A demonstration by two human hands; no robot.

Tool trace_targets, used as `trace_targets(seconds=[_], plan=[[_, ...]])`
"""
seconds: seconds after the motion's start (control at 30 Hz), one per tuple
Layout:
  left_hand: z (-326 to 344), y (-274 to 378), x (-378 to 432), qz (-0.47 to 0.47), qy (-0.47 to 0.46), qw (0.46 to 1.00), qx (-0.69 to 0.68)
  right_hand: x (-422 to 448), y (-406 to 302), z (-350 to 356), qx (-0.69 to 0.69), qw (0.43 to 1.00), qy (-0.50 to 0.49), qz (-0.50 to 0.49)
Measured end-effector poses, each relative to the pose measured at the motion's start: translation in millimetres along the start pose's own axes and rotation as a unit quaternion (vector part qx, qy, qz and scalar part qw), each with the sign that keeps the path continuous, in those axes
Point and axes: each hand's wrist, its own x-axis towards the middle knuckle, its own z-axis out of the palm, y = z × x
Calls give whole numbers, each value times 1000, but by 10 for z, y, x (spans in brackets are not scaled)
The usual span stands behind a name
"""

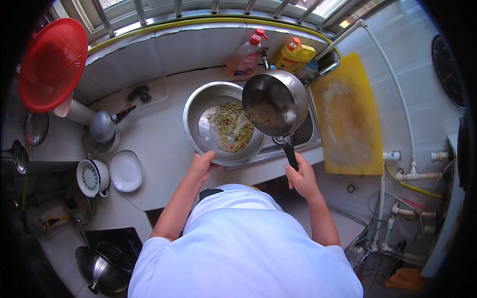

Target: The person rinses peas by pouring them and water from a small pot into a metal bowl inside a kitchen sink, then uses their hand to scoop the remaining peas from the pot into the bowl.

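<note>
My left hand [202,165] grips the near rim of a wide stainless steel basin [193,123], thumb on top. Green and reddish beans or similar small pieces [234,136] lie in liquid inside it. In my right hand [302,177] is the black handle of a small metal pan [274,100]. The pan is tilted left, its lip over the basin's right side, with some brownish contents near the lip. A pale stream of liquid runs from the lip into the basin. The basin overlaps the left part of a steel sink [313,128], which it and the pan partly hide.
Behind the sink stand a pink soap pump bottle [244,57], a yellow pump jug [294,56] and a faucet [328,70]. A yellow cutting board [350,115] leans at right. Leftward are a white dish [126,170], an enamel pot [91,177] and a hanging red colander [52,65].
</note>
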Motion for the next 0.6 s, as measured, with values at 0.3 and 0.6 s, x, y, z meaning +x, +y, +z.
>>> trace_targets(seconds=[0.3,0.6], plan=[[13,-74,70,-7,2,1000,-6,13,-60,-17,-88,995,39,-22],[77,-69,45,-12,7,1000,4,47,-154,-85,-149,986,69,-39]])
